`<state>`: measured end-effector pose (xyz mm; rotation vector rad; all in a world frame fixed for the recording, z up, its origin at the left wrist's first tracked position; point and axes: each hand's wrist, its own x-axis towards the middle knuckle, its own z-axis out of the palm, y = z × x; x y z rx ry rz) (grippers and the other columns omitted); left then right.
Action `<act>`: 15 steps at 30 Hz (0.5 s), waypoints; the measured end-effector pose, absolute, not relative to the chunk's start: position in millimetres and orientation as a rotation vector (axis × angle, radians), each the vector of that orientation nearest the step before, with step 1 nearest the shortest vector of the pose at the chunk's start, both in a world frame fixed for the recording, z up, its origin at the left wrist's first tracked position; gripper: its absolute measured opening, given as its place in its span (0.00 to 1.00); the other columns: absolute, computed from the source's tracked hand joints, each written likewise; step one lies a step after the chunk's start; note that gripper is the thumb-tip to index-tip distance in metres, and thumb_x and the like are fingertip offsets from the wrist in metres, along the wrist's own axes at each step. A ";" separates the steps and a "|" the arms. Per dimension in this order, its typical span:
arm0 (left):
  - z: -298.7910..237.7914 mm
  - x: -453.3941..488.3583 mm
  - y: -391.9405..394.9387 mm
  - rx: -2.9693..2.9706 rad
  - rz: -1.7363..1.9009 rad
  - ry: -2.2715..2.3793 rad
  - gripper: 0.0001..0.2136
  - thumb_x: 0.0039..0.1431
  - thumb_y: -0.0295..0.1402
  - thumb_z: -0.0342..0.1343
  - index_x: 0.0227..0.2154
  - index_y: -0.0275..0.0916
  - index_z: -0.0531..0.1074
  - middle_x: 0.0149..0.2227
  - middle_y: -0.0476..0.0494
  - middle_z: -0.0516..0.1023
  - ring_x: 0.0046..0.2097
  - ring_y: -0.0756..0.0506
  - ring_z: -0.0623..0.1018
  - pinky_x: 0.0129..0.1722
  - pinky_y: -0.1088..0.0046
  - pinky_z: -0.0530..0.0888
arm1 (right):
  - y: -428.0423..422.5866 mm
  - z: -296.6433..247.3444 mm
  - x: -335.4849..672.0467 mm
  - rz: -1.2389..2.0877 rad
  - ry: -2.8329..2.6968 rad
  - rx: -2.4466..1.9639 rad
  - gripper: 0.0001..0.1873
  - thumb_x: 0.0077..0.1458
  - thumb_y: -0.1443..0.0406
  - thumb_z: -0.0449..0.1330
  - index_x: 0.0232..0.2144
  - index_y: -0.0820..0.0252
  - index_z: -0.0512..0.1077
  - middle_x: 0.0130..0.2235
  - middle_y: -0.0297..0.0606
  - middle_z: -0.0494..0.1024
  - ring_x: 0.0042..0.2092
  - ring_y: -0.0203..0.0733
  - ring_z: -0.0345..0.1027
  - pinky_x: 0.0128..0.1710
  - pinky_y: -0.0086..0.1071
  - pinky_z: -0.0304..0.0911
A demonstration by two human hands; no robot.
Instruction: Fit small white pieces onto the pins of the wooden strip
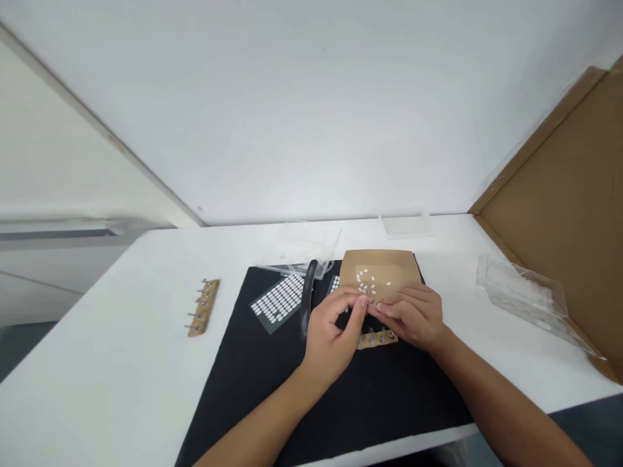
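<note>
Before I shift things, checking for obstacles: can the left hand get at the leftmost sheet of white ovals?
Probably yes, but not straight across: the black curved bar lies between the left hand and the sheet of white ovals. Bare black mat nearer the person leaves a way around.

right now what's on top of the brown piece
Small white ovals show on the brown piece, mostly toward its left. The left hand and right hand hide part of its near side; anything behind them cannot be seen.
</note>
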<state>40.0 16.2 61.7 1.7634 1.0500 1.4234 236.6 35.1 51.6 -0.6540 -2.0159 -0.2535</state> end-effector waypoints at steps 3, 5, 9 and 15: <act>61.1 39.5 13.9 1.688 1.384 0.978 0.10 0.72 0.31 0.58 0.39 0.39 0.84 0.39 0.40 0.84 0.42 0.44 0.83 0.44 0.69 0.80 | 32.7 57.7 238.5 -0.338 -2.009 -0.627 0.12 0.62 0.70 0.72 0.33 0.56 0.71 0.31 0.31 0.85 0.28 0.34 0.76 0.30 0.32 0.64; 60.3 39.9 12.0 1.666 1.372 0.941 0.09 0.71 0.32 0.59 0.43 0.39 0.85 0.40 0.39 0.83 0.42 0.44 0.83 0.44 0.68 0.80 | 30.7 60.6 240.0 -0.370 -2.018 -0.592 0.10 0.62 0.71 0.71 0.33 0.56 0.73 0.32 0.32 0.86 0.29 0.35 0.77 0.30 0.32 0.65; 58.8 42.5 11.0 1.614 1.371 0.877 0.07 0.68 0.34 0.63 0.42 0.40 0.85 0.39 0.38 0.82 0.40 0.44 0.82 0.38 0.71 0.80 | 26.6 60.8 243.6 -0.376 -2.093 -0.528 0.09 0.64 0.72 0.67 0.33 0.54 0.77 0.34 0.33 0.86 0.31 0.38 0.79 0.29 0.34 0.66; 53.6 41.4 16.9 1.481 1.228 0.769 0.09 0.66 0.39 0.66 0.40 0.40 0.88 0.40 0.37 0.81 0.34 0.47 0.80 0.29 0.73 0.79 | 28.8 51.5 249.7 -0.158 -2.145 -0.560 0.07 0.67 0.69 0.65 0.39 0.49 0.78 0.36 0.30 0.87 0.32 0.37 0.80 0.30 0.34 0.66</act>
